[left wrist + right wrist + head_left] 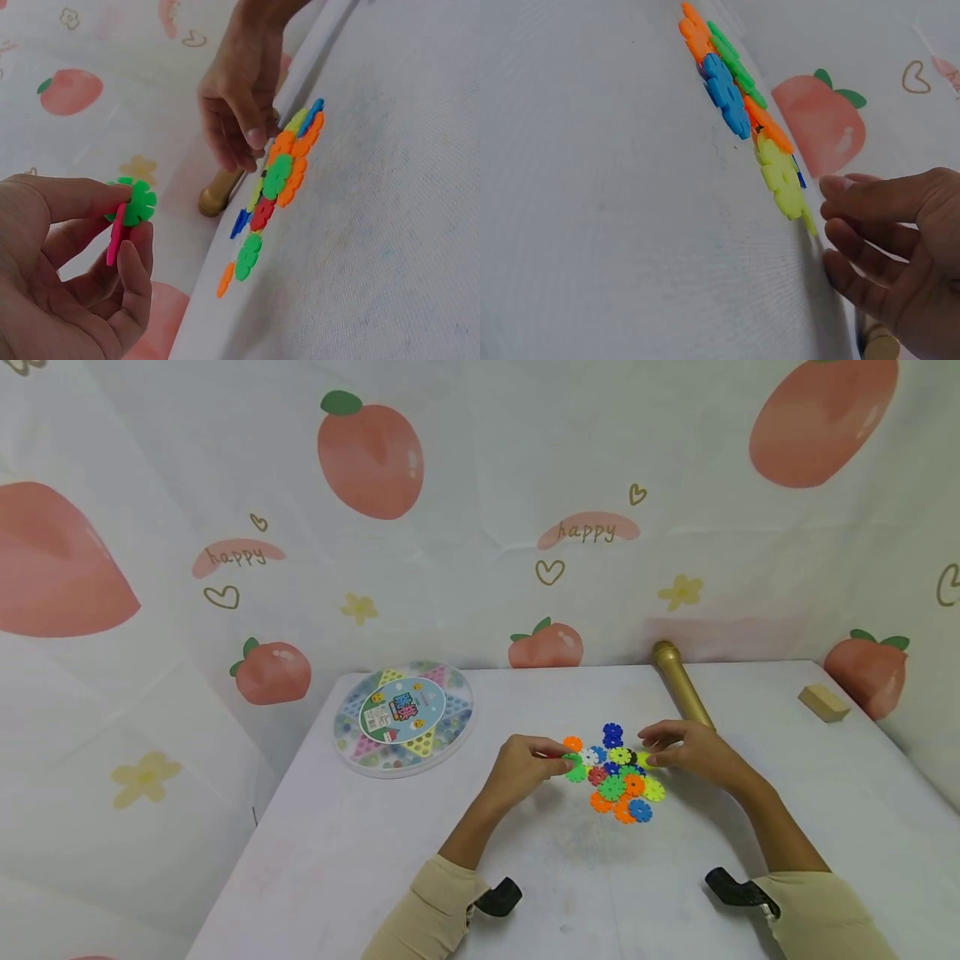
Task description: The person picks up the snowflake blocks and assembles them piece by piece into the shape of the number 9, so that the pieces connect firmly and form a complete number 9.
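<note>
Peach-printed cloth (pixel 465 585) backs the white worktop (pixel 570 893). Left grip (pixel 525 767) pinches a green disc (pixel 138 204) and pink disc (pixel 116 234); right grip (pixel 693 754) is loosely parted near the disc cluster (pixel 612 788).

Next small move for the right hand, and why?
Probably have the right hand pinch a yellow disc: the hand looks empty and that disc lies close by, while the left hand holds a green disc and a pink disc set at an angle.

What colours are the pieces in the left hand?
The pieces in the left hand are green and pinkish red, clearest in the left wrist view.
</note>
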Motion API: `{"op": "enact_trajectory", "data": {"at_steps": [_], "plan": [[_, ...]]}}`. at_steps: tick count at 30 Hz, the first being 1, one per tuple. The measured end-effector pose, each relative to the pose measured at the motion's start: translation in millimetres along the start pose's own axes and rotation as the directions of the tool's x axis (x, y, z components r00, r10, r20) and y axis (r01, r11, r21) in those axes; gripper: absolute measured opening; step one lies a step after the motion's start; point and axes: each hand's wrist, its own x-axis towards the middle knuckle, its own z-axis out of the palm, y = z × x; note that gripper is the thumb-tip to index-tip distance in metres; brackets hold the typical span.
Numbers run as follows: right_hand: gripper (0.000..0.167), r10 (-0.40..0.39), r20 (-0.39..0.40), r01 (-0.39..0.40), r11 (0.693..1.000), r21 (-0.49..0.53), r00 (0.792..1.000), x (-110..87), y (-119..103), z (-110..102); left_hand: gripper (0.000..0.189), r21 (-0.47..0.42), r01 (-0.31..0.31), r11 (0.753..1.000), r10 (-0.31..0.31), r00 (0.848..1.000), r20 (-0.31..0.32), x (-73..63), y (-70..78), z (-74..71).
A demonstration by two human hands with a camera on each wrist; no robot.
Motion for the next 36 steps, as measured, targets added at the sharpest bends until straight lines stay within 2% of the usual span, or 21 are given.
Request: {"op": "enact_trajectory", "data": {"at_steps": [10,26,31,36], "plan": [[0.039,-0.029,0.021,0.03,0.998,-0.051,0.999,2.6,1.5,4.5,0.016,-0.014,0.012,1.0,-0.012,1.0,-0.017,-0.1,1.2,1.5],[0.031,-0.023,0.034,0.028,0.985,-0.171,0.999,0.5,-2.1,4.8,0.014,-0.019,0.004,1.0,-0.005,1.0,-0.022,1.2,-1.0,1.8],[0.027,-0.035,0.051,0.043,0.984,-0.171,0.998,1.0,-0.9,4.0,0.014,-0.026,-0.003,1.0,0.002,1.0,-0.016,1.1,-1.0,1.6],[0.027,-0.027,0.064,0.035,0.991,-0.129,0.998,-0.8,-1.3,3.9,0.014,-0.025,-0.01,1.0,0.01,1.0,-0.01,0.5,-1.6,1.6]]}}
